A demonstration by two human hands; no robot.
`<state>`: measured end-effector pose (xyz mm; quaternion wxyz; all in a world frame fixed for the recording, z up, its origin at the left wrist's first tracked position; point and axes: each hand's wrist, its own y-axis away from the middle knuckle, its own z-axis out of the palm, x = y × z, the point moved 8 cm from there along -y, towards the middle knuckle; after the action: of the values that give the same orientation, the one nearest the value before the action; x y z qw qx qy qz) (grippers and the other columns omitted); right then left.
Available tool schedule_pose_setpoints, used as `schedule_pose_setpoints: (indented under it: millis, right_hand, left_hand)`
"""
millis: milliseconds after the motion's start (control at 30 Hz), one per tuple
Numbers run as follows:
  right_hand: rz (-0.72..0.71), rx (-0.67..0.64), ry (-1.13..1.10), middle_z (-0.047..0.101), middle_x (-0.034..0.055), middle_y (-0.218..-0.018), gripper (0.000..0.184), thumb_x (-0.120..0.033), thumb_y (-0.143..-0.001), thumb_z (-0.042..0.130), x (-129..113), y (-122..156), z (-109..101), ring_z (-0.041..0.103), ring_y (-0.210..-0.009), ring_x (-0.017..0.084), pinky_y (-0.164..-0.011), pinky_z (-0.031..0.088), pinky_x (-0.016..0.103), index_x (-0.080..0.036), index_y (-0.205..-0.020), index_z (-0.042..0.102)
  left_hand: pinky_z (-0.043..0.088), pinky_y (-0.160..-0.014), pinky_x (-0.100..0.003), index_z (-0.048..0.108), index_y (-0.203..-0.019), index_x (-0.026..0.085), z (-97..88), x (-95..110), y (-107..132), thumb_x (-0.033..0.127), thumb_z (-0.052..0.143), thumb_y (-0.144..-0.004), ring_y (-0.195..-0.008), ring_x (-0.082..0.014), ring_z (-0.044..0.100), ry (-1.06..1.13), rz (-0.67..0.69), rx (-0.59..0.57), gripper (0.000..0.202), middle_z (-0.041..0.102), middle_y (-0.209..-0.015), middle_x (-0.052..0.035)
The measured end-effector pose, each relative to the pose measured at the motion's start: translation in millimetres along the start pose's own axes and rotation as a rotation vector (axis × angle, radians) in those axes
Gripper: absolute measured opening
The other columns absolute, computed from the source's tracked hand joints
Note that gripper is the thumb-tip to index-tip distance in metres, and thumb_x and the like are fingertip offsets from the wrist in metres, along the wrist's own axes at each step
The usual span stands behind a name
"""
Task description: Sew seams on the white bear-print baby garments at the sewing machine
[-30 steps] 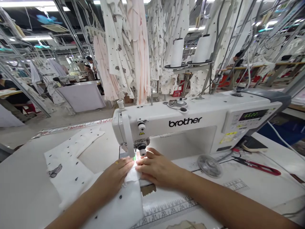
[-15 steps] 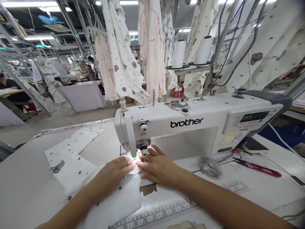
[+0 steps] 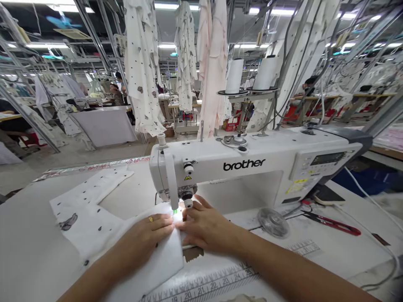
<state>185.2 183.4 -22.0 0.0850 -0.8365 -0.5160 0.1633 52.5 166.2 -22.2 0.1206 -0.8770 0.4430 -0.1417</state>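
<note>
A white Brother sewing machine [image 3: 252,167] stands on the white table [image 3: 28,247]. White printed fabric [image 3: 85,218] lies across the table and runs under the needle. My left hand [image 3: 147,237], a ring on one finger, lies flat on the fabric just left of the needle, fingers stretched out. Flat on the fabric to the right of the needle rests my right hand [image 3: 204,228], its fingertips at the presser foot. Both hands press the cloth down; neither grips anything.
Red-handled thread snips [image 3: 332,223] and a clear round disc [image 3: 273,222] lie right of the machine. A ruler strip [image 3: 208,285] is printed along the table's front. Two thread cones [image 3: 250,73] stand behind the machine. Garments hang overhead; people work at tables far left.
The fabric has fed further back under the needle, and both hands have followed it slightly. The hanging garments behind have shifted as the head moved.
</note>
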Motion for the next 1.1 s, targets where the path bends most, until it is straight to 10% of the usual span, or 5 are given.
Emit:
schedule_pose_setpoints:
  millis: [667, 833, 967, 1100]
  right_hand:
    - [0.029, 0.057, -0.034, 0.056, 0.006, -0.11, 0.031, -0.046, -0.097, 0.056, 14, 0, 0, 0.041, -0.113, 0.022, -0.114, 0.021, 0.04, -0.021, -0.116, 0.061]
    - [0.013, 0.086, -0.054, 0.058, 0.0058, -0.108, 0.028, -0.042, -0.098, 0.056, 14, -1, -4, 0.045, -0.11, 0.021, -0.111, 0.025, 0.04, -0.02, -0.114, 0.062]
    - [0.004, 0.076, -0.081, 0.06, 0.0057, -0.109, 0.021, -0.038, -0.098, 0.055, 11, -2, -7, 0.049, -0.108, 0.02, -0.112, 0.024, 0.041, -0.02, -0.107, 0.064]
    - [-0.02, 0.086, -0.109, 0.061, 0.0063, -0.112, 0.02, -0.035, -0.098, 0.056, -1, -1, -7, 0.053, -0.108, 0.019, -0.116, 0.018, 0.045, -0.02, -0.111, 0.064]
  left_hand:
    - [0.048, -0.105, -0.033, 0.061, -0.126, 0.02, 15.7, -37, -5, 0.001, 0.037, -0.087, -0.123, -0.0181, 0.058, -0.062, -0.157, -0.066, 0.05, 0.061, -0.134, -0.0057]
    - [0.014, -0.12, -0.056, 0.06, -0.126, 0.025, 2.0, -28, -7, 0.024, 0.043, -0.098, -0.121, -0.0227, 0.058, -0.124, -0.214, -0.084, 0.033, 0.066, -0.126, -0.0049]
    - [-0.005, -0.118, -0.059, 0.055, -0.133, 0.028, -27.3, -83, 21, 0.045, 0.038, -0.099, -0.142, -0.0265, 0.034, -0.296, -0.627, -0.096, 0.042, 0.058, -0.138, -0.0042]
    - [0.026, -0.102, -0.071, 0.061, -0.125, 0.014, -72.5, -144, 97, 0.039, 0.035, -0.094, -0.134, -0.0422, 0.04, -0.401, -1.158, -0.12, 0.047, 0.053, -0.139, -0.02]
